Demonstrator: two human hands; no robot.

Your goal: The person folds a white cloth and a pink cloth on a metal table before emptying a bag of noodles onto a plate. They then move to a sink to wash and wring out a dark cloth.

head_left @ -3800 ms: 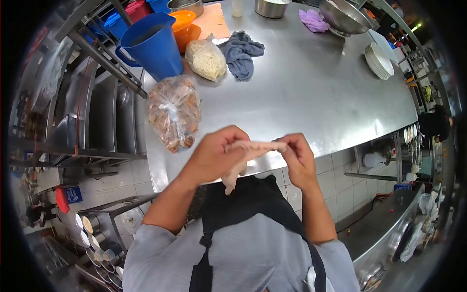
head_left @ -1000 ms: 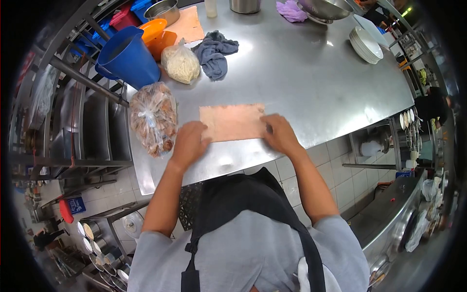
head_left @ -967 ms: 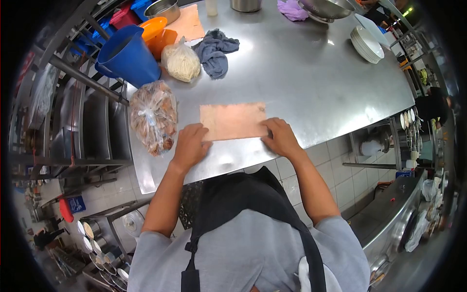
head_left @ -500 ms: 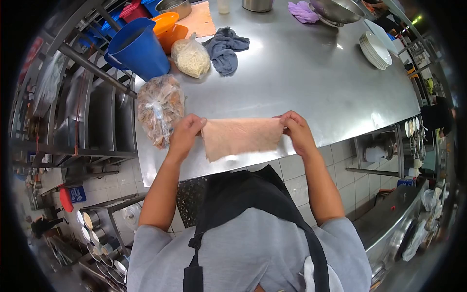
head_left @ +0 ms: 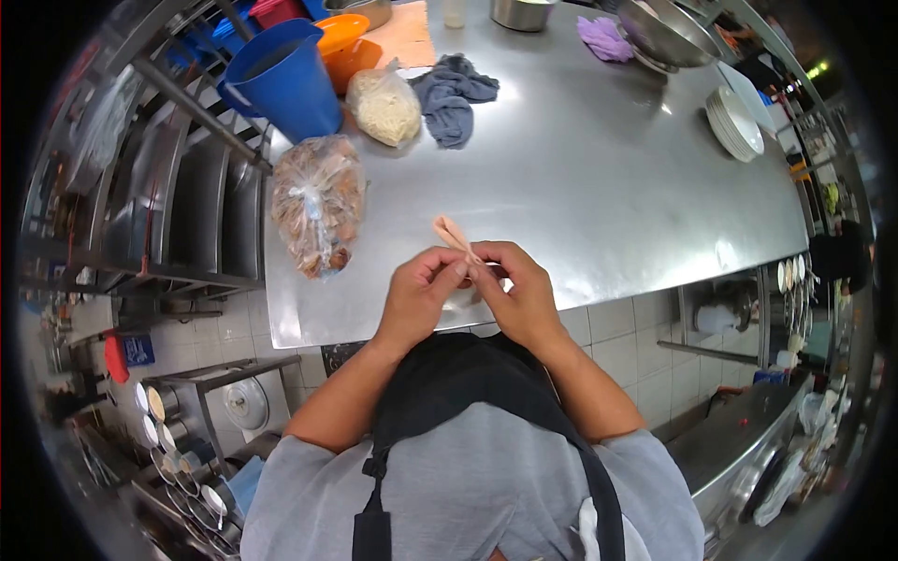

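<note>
A peach-coloured cloth (head_left: 451, 231), folded narrow, sticks up between my two hands over the near edge of the steel table. My left hand (head_left: 423, 292) pinches its lower part between thumb and fingers. Touching it from the other side, my right hand (head_left: 513, 288) grips the same part, with fingertips meeting those of the left. The lower end of the cloth is mostly hidden behind the hands. To the left lies a tied clear plastic bag (head_left: 313, 210) of brownish pieces.
On the steel table (head_left: 599, 187) stand a blue jug (head_left: 281, 89), an orange container (head_left: 348, 65), a bag of pale shreds (head_left: 385, 110), a grey cloth (head_left: 451, 98), a purple cloth (head_left: 606, 39), a metal bowl (head_left: 673, 37) and stacked white plates (head_left: 732, 124).
The cloth was stretched wide between my hands. Both hands have come together and closer to my body, and the cloth is now folded into a narrow strip.
</note>
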